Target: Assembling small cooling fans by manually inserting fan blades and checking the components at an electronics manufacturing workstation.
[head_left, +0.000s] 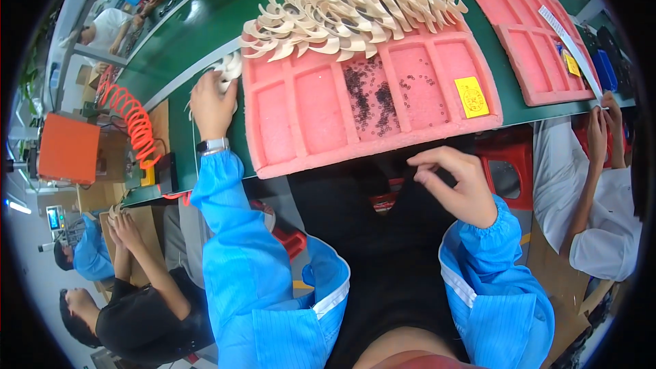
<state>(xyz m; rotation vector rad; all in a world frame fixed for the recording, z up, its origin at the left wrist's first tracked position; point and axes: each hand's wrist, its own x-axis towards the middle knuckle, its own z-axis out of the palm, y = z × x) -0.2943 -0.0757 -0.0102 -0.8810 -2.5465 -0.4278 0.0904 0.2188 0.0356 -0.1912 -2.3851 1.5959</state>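
My left hand (pixel 213 104), with a watch on its wrist, reaches to the far left corner of a pink foam tray (pixel 266 126). Its thumb and fingers close about a curved white piece (pixel 231 68), one of a small group on the green bench there; the fingertips are partly hidden. In front of the tray's near edge, my right hand (pixel 456 184) hovers over my lap, thumb and index finger apart, nothing visible in it. Many cream curved blade-like pieces (pixel 355 17) lie heaped along the tray's far side. Small dark rings (pixel 383 106) are scattered in two middle compartments.
A yellow label (pixel 471 97) is on the tray's right part. Farther right lies a second pink tray (pixel 529 61), where a co-worker's hands (pixel 605 123) hold a white strip. At left are an orange box (pixel 68 148), a coiled red hose (pixel 130 116) and another worker (pixel 147 301).
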